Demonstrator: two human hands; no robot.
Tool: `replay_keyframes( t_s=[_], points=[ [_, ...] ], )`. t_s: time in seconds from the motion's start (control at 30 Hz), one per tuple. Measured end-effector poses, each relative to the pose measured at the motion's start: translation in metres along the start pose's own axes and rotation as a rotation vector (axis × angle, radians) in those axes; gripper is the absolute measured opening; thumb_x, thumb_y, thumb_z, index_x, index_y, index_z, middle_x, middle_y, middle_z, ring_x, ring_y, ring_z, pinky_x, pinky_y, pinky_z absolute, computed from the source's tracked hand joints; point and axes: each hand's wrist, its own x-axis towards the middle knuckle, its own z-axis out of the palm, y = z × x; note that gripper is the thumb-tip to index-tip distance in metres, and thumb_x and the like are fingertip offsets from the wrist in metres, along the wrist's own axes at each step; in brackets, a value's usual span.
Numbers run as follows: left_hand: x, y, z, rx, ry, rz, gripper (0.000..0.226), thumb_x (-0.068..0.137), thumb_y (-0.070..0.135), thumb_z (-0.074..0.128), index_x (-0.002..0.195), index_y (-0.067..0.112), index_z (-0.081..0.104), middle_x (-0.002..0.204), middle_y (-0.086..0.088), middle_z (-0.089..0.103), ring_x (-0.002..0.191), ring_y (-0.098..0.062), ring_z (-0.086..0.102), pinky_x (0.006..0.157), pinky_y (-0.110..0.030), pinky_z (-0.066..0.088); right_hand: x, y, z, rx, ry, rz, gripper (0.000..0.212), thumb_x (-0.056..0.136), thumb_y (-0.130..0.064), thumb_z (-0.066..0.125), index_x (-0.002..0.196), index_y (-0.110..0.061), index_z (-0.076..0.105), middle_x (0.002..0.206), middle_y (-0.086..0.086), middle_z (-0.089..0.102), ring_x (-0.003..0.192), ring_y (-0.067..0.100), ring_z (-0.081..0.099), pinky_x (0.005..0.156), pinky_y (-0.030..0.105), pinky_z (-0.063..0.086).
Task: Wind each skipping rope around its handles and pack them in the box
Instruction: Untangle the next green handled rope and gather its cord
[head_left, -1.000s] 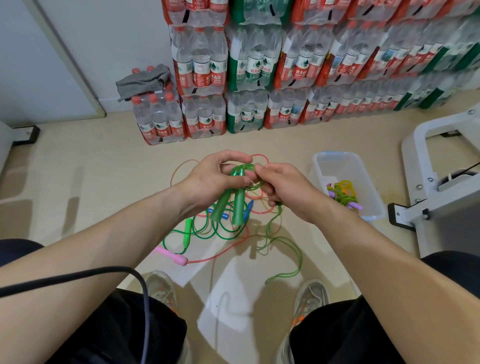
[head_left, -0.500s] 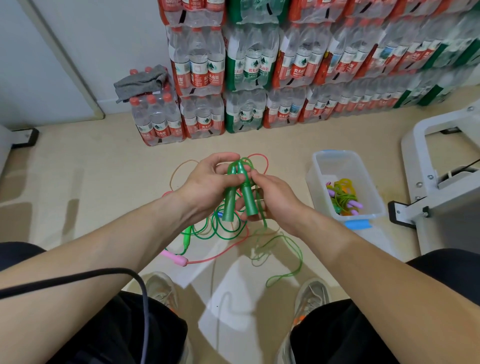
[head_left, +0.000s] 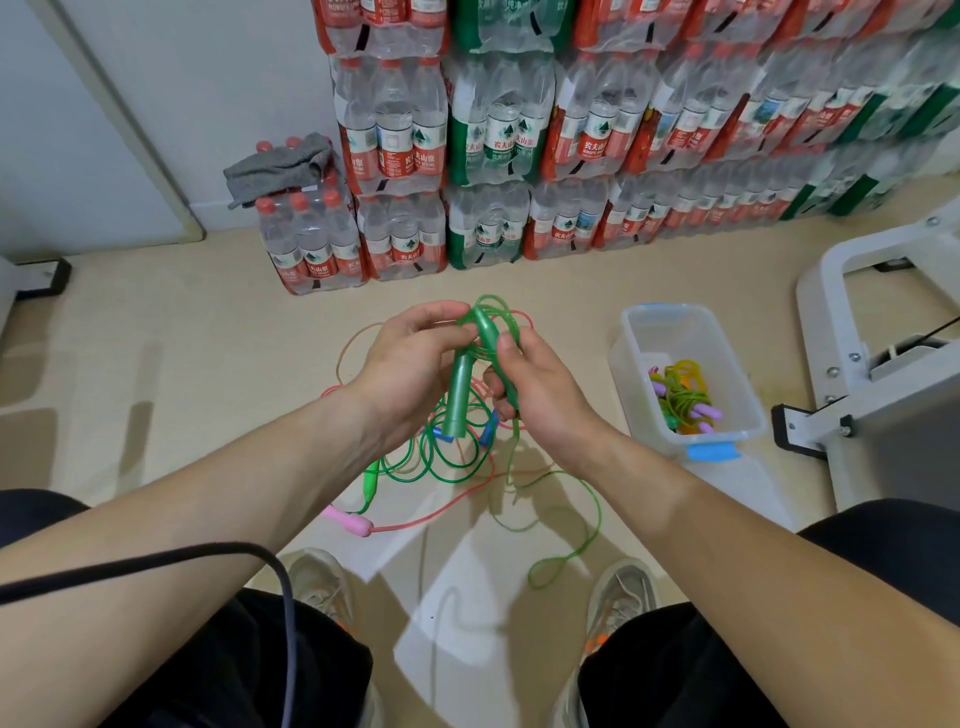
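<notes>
Two dark green rope handles (head_left: 460, 387) stand side by side, upright, between my hands above the floor. My left hand (head_left: 410, 364) grips them near the top, where a loop of green cord sticks up. My right hand (head_left: 530, 384) holds the right handle and the cord against it. The rest of the green cord (head_left: 566, 514) hangs down and trails on the floor. A clear plastic box (head_left: 628, 364) with a blue clip stands to the right, holding wound ropes with purple handles (head_left: 706, 415).
Under my hands lies a tangle of other ropes: a pink handle (head_left: 350, 522) with red cord, a light green handle (head_left: 371, 480), blue handles (head_left: 488, 428). Stacked water-bottle packs (head_left: 519, 156) line the wall. A white machine frame (head_left: 883, 338) stands at right. My shoes flank a white sheet.
The two handles have turned from slanted to more upright and risen slightly. My right hand has slid from the handles' top to lower along the right handle, drawing cord up.
</notes>
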Motion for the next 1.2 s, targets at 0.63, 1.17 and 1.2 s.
replay_keyframes(
  t_s=[0.63,1.17,1.2],
  points=[
    [0.0,-0.005,-0.004,0.508,0.072,0.144,0.005,0.092,0.014,0.069,0.09,0.016,0.074,0.078,0.004,0.067,0.071,-0.009,0.06,0.07,-0.027,0.048,0.0,-0.009,-0.006,0.026,0.022,-0.065,0.018,0.11,-0.021,0.037,0.103,-0.009,0.048,0.072,0.002,0.046,0.053,0.008,0.042,0.051,0.025,0.034],
    [0.01,-0.005,-0.015,1.108,0.179,0.452,0.005,0.096,0.03,0.05,0.097,0.027,0.054,0.071,0.006,0.071,0.077,-0.017,0.068,0.076,-0.042,0.054,0.004,0.001,-0.01,-0.451,0.073,-0.052,0.037,0.1,-0.052,0.038,0.1,-0.02,0.055,0.087,0.001,0.063,0.083,0.027,0.061,0.085,0.055,0.053],
    [0.012,-0.005,-0.015,1.101,0.18,0.441,0.005,0.096,0.03,0.05,0.097,0.027,0.054,0.071,0.005,0.071,0.077,-0.017,0.068,0.076,-0.043,0.055,0.004,0.002,-0.01,-0.437,0.064,-0.041,0.038,0.098,-0.054,0.039,0.098,-0.02,0.056,0.088,0.002,0.064,0.083,0.028,0.062,0.086,0.057,0.053]
  ],
)
